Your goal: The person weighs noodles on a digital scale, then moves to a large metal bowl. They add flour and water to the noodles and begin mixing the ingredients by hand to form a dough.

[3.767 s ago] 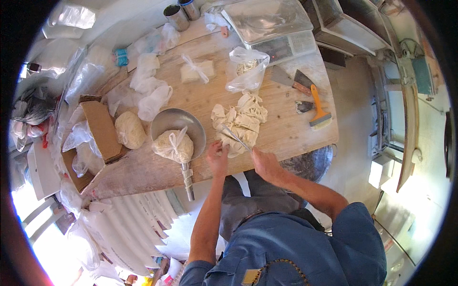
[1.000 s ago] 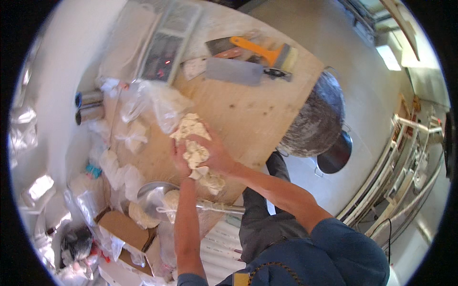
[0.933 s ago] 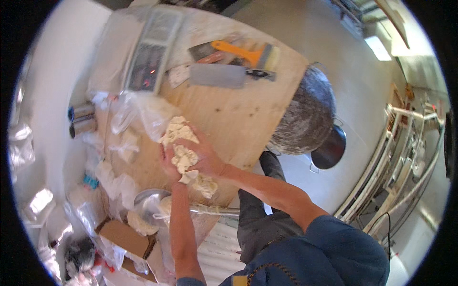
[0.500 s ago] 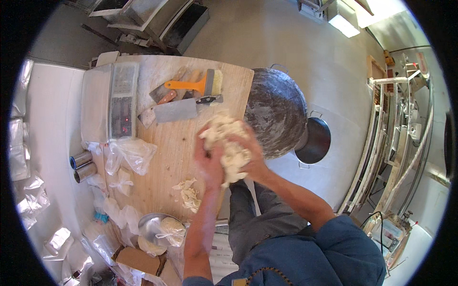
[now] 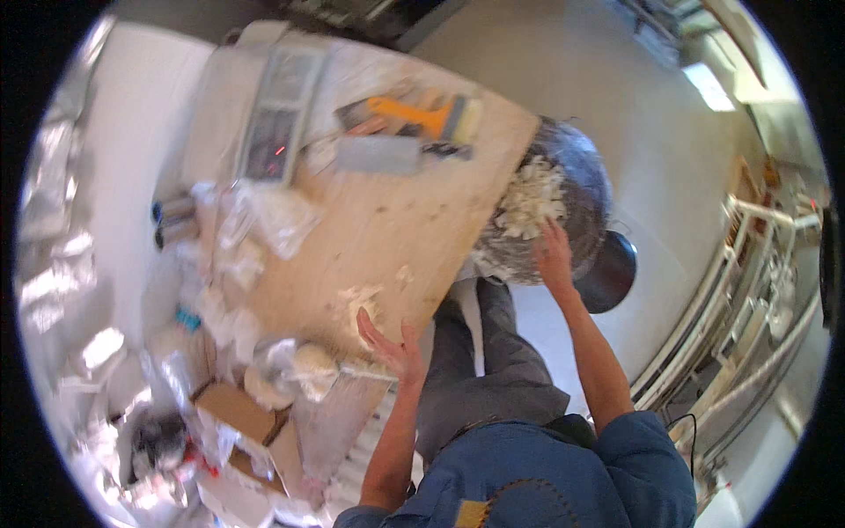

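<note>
My right hand (image 5: 554,253) is stretched out with fingers apart and nothing gripped, at a heap of pale, torn dough pieces (image 5: 531,194) in a large dark, flour-streaked round basin (image 5: 590,185) beside the wooden table. Whether its fingertips touch the dough is unclear. My left hand (image 5: 390,350) is open, fingers spread, over the table (image 5: 405,224) near pale dough scraps (image 5: 361,297). An orange-handled scraper (image 5: 403,110) and a cleaver (image 5: 378,154) lie at the table's back. The picture is somewhat blurred.
A scale (image 5: 268,141), plastic bags (image 5: 268,220) and metal cylinders (image 5: 174,211) line the table's left side. A cardboard box (image 5: 238,414) and bagged dough (image 5: 312,374) are at lower left. A dark pot (image 5: 616,268) stands behind the basin; metal racking (image 5: 739,264) runs along the right.
The bunch of dough pieces has left my two hands and lies in the basin. My hands have parted and opened, the right reaching toward the basin, the left lower over the table.
</note>
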Available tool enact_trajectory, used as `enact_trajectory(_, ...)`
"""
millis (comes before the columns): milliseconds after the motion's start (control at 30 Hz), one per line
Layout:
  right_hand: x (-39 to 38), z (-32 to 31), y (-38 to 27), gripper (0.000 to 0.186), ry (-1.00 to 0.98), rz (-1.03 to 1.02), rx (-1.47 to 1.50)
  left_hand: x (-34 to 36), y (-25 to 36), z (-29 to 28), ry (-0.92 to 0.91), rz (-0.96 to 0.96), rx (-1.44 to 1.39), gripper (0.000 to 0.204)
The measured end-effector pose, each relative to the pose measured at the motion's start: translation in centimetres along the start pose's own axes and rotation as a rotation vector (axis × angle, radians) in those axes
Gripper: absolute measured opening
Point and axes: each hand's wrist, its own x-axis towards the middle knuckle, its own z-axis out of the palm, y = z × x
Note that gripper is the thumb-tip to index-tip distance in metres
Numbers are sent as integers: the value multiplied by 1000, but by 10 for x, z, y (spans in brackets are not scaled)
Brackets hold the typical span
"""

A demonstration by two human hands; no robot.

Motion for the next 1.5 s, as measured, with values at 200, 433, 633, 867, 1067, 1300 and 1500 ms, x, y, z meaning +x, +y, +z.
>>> enact_trajectory(200,10,0,-97,32,-49,-323,86,-3,-65,18,114,-435,318,121)
enact_trajectory(433,25,4,-135,33,-227,-346,170,53,-94,13,93,-20,250,114)
enact_trajectory(633,18,-9,-99,28,-355,-242,168,99,-78,52,-87,479,137,106)
enact_trajectory(867,-13,-24,-30,18,-274,-2,161,87,67,176,-473,782,-35,96)
enact_trajectory(1067,-35,-37,13,19,-228,64,150,65,62,153,-398,685,-237,91)
enact_trajectory(1300,-34,-26,14,27,-393,43,91,116,-139,10,131,-311,567,98)
enact_trajectory(1500,-32,3,10,27,-519,-31,58,168,-88,55,-155,237,405,98)
